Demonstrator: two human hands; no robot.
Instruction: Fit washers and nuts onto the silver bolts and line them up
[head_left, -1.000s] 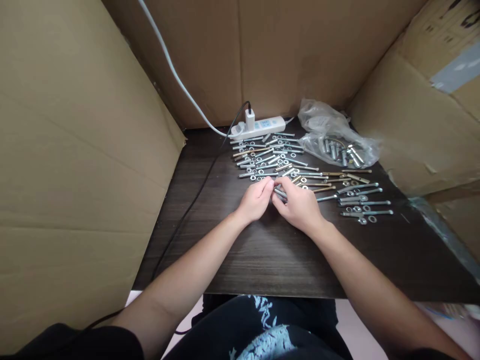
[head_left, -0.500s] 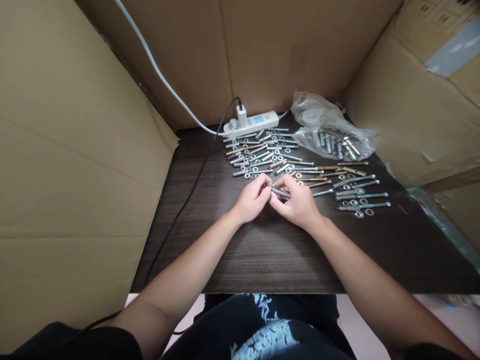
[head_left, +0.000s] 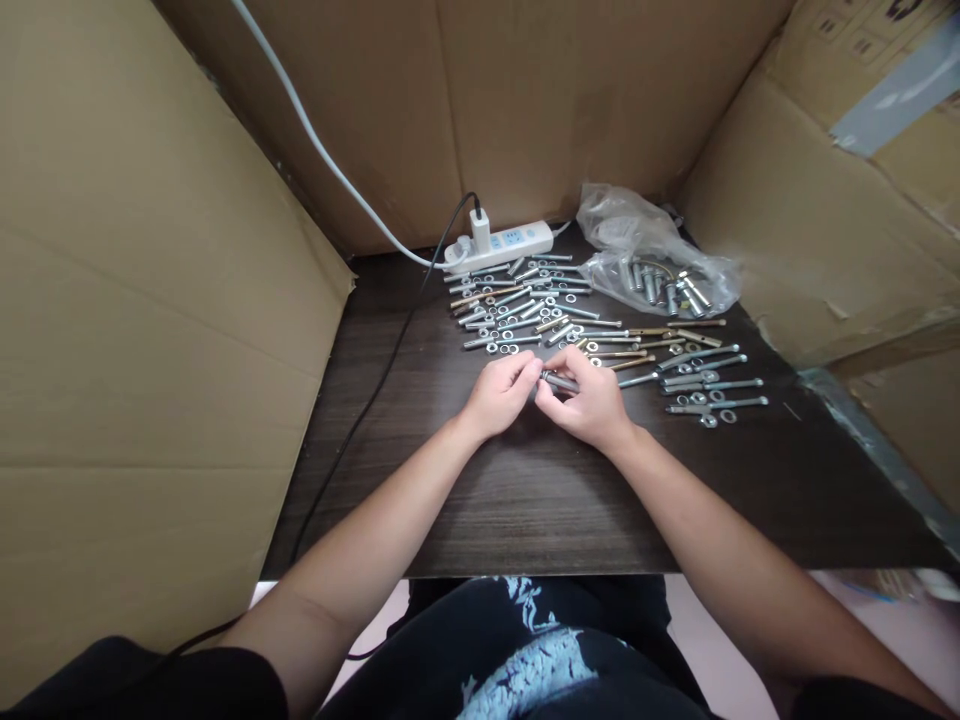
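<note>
Between my two hands is a metal expansion bolt (head_left: 560, 383), its grey sleeve lying sideways above the table. My right hand (head_left: 592, 402) is closed, with thumb and fingers pinching the sleeve. At the bolt's left end, the thumb and fingertips of my left hand (head_left: 496, 396) are pressed together on the end; what exactly they grip there is hidden. Just beyond the hands lie rows of bolts, metal sleeves (head_left: 475, 343), nuts and washers (head_left: 571, 298), some silver and some brass-coloured. More long bolts (head_left: 739, 403) with nuts and washers lie to the right.
A clear plastic bag (head_left: 637, 235) with several metal sleeves sits at the back right. Behind the rows stands a white power strip (head_left: 517, 240) with a plug in it. A black cable (head_left: 382, 380) crosses the table's left side. Cardboard walls (head_left: 172, 330) enclose the table (head_left: 525, 520).
The whole view has shifted slightly. Both hands stay together on the bolt, with only small finger movement at its left end.
</note>
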